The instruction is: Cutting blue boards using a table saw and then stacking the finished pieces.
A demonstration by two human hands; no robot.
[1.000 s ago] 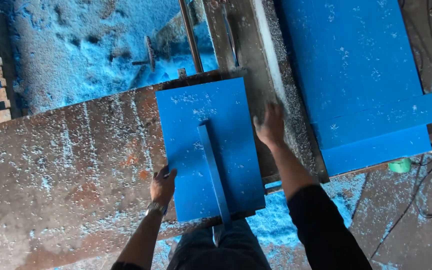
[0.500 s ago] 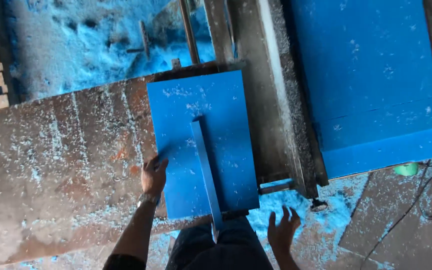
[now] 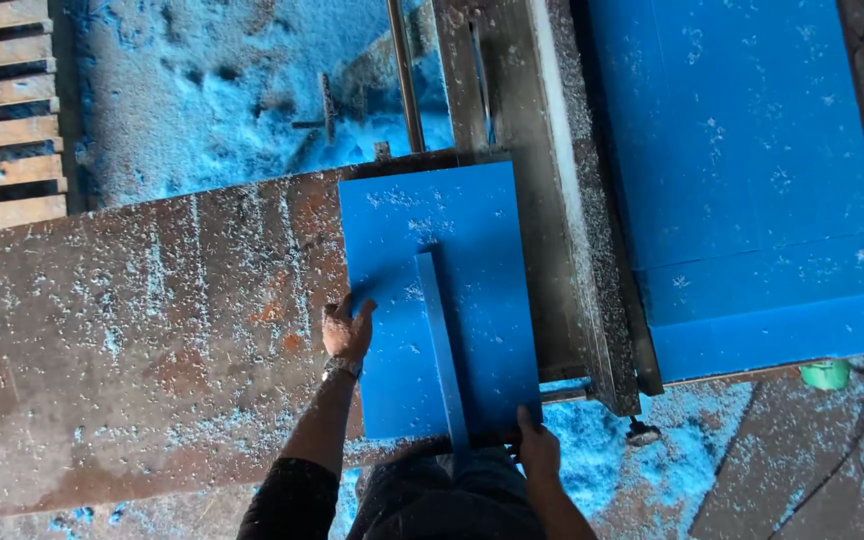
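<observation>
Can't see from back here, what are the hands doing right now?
Left hand flat on blue board edge. Right hand at near corner. Blue strip lies on top.

A board (image 3: pixel 432 290) lies flat at the centre of the frame on the counter (image 3: pixel 132 360), which stretches away to the left; a narrow strip (image 3: pixel 442 350) lies on the board, running from its middle to the near edge; the left hand (image 3: pixel 347 330) rests on the board's left edge; the right hand (image 3: pixel 537 450) sits at its lower right corner; larger boards (image 3: pixel 752 170) lie stacked at the right; a pallet (image 3: pixel 2 110) sits in the upper left corner.
</observation>
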